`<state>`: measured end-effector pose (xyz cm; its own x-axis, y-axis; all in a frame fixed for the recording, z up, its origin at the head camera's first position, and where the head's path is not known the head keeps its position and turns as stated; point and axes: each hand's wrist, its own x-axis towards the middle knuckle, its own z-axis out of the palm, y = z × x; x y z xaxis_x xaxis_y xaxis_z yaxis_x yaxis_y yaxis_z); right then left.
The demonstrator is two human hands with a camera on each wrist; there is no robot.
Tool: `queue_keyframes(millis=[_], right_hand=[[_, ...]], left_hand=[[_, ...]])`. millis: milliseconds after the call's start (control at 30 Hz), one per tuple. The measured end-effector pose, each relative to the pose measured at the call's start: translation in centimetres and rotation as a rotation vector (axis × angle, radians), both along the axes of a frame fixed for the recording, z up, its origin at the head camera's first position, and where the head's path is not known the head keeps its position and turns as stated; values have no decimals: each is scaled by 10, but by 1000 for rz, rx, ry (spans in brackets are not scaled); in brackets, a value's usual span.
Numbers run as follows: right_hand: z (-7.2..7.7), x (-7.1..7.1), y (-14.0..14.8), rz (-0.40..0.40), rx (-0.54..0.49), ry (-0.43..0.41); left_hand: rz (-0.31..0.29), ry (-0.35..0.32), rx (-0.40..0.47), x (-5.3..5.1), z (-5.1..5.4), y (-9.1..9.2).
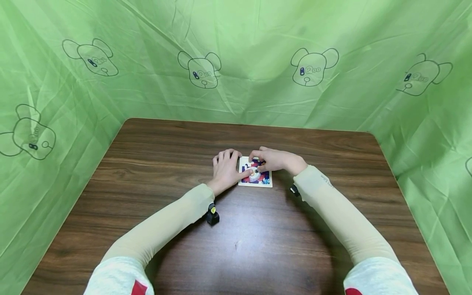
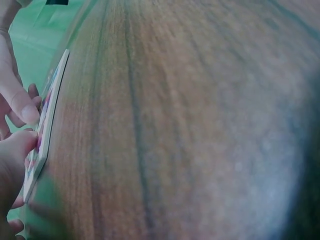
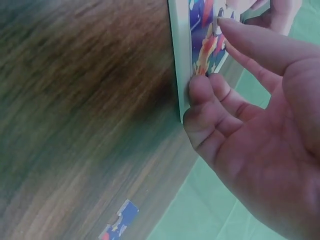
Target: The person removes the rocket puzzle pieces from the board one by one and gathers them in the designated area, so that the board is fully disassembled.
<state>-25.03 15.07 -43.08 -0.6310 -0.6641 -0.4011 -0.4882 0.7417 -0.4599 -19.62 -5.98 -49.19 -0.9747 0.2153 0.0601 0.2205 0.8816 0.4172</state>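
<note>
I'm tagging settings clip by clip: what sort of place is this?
Probably a makeshift recording booth: printed green cloth surrounds the wood-grain table on its visible sides, and a small black wrist-worn device, likely a camera, suggests filming.

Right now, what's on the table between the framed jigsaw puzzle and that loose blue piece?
Nothing I can see: the right wrist view shows only bare wood-grain tabletop between the framed jigsaw puzzle and the loose blue piece.
</note>
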Motion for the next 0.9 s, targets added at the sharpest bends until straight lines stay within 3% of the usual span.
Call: queue_keyframes(millis=[567,900], right_hand=[[-4,1,5,-10,-33,-20],[-9,11,9,-26,-100,45]], left_hand=[[2,-8,-2,-1,0,1],[6,-18,20,-1,-1,1]])
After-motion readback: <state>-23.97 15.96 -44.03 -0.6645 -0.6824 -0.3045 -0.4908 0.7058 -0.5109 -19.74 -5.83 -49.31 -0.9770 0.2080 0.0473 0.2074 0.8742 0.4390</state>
